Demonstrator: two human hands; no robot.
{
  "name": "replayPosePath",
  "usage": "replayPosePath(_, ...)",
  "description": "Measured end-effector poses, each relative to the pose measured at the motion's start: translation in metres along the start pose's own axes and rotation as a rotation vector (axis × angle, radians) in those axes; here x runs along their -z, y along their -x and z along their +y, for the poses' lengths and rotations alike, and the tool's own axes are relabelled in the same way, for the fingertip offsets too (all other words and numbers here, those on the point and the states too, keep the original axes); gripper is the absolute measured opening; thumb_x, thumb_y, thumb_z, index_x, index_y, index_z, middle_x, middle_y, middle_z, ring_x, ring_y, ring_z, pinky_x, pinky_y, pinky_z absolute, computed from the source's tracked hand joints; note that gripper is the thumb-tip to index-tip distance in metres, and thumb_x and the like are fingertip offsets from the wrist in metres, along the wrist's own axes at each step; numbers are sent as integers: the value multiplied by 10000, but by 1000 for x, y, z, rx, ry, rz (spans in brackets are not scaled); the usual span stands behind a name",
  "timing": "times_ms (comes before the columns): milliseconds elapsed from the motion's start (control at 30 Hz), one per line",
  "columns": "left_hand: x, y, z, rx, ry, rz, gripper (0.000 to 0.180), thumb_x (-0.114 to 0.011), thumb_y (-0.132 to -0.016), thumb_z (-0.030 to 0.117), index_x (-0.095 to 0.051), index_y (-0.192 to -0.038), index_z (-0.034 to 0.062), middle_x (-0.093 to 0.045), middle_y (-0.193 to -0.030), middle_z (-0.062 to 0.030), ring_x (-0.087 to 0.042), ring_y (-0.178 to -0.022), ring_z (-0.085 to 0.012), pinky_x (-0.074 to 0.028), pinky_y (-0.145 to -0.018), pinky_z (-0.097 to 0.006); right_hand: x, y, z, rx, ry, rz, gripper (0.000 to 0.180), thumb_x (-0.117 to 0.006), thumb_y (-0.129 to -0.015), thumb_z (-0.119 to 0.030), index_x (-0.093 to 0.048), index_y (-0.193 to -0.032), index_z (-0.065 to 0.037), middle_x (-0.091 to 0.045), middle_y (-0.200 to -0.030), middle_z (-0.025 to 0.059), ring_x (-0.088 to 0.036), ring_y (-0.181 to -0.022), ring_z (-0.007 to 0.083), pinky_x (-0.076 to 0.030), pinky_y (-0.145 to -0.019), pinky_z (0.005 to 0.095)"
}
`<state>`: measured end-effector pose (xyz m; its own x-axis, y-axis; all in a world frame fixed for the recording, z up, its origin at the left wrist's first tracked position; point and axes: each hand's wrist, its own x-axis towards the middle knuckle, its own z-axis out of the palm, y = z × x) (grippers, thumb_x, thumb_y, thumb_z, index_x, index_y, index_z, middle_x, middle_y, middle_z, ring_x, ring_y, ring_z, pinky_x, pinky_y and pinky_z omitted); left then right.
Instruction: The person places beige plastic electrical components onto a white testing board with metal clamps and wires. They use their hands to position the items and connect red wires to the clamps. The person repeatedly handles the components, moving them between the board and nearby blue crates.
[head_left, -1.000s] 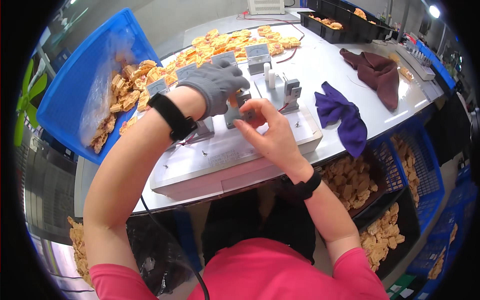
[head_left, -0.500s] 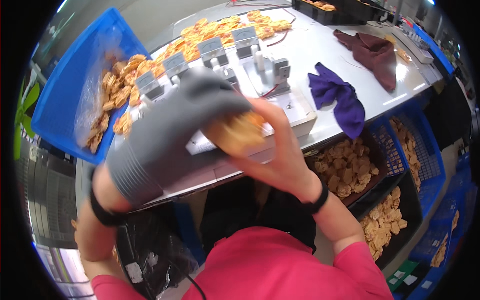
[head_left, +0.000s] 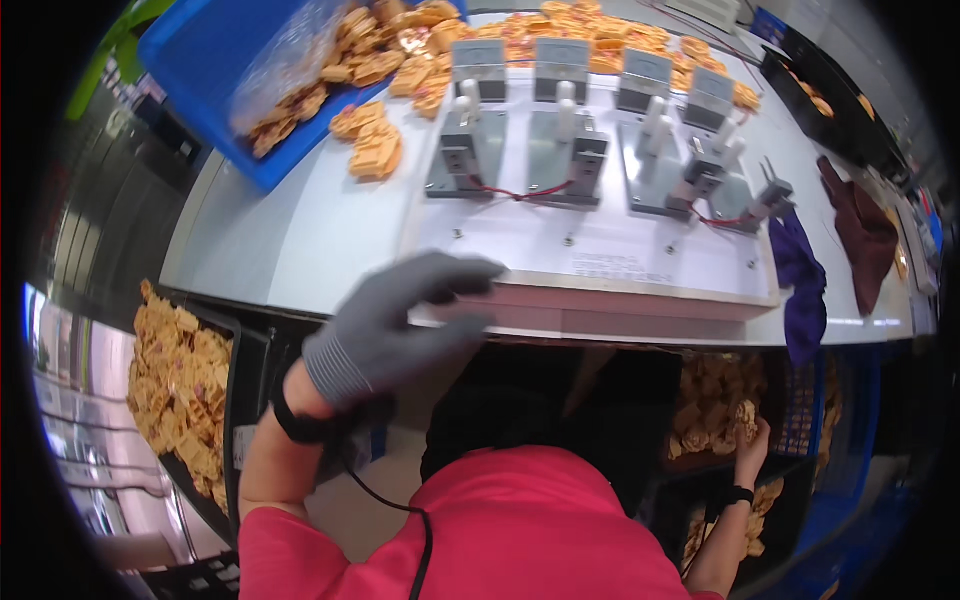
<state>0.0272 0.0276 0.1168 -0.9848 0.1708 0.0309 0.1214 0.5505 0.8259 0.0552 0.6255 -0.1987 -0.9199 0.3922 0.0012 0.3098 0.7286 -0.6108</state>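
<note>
Left hand (head_left: 395,325), gloved: fingers parted, empty. Right hand (head_left: 752,446): fingers gripping tan piece (head_left: 746,416); piled pieces (head_left: 706,392) just beside them. Step: apparently dropping off; next move calls for release.

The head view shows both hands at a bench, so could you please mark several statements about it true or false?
1. The left hand wears a grey glove. True.
2. Its fingers are shut on a cloth. False: they are apart, with nothing visible between them.
3. The bare right hand holds a tan part. True.
4. The purple cloth lies left of the white base. False: the purple cloth is to the right of the white base.
5. Four grey plates stand along the far side of the white base. True.
6. The blue basket at upper left is empty. False: the blue basket holds orange pieces and clear plastic.
</note>
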Motion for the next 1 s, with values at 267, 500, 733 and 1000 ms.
replayPosePath(267,154,-68,-120,488,-264,238,747,-662,-872,496,-444,-1428,47,-576,-1292,-126,-568,-1146,-211,-480,-958,-329,-31,-33,-18,9,-182,-73,399,-600,-980,-175,-491,-1324,-4,-596,-1230,129,-594,-1105,207,-477,-924,332)
replayPosePath(500,163,-156,-179,730,-595,188,866,-730,-717,650,-588,-1307,31,-630,-1170,-171,-605,-1042,-236,-519,-815,-319,0,26,-242,123,-445,-619,290,-650,-920,-114,-579,-1176,3,-657,-1068,86,-622,-989,146,-485,-879,282)
replayPosePath(733,150,-135,-162,645,-168,-36,531,-793,-737,535,-675,-993,84,-505,-669,31,-383,-505,-73,-277,-446,-244,29,58,-384,530,-540,-964,343,-681,-857,-23,-605,-1191,-12,-680,-1070,79,-644,-966,154,-501,-865,275)
replayPosePath(1000,156,-62,-124,343,227,224,650,-812,-793,288,-509,-1351,153,-594,-1013,66,-485,-754,-19,-426,-630,-189,-43,70,-511,702,-1036,-792,476,-663,-914,-79,-463,-1343,-25,-519,-1294,100,-510,-1198,180,-456,-939,315)
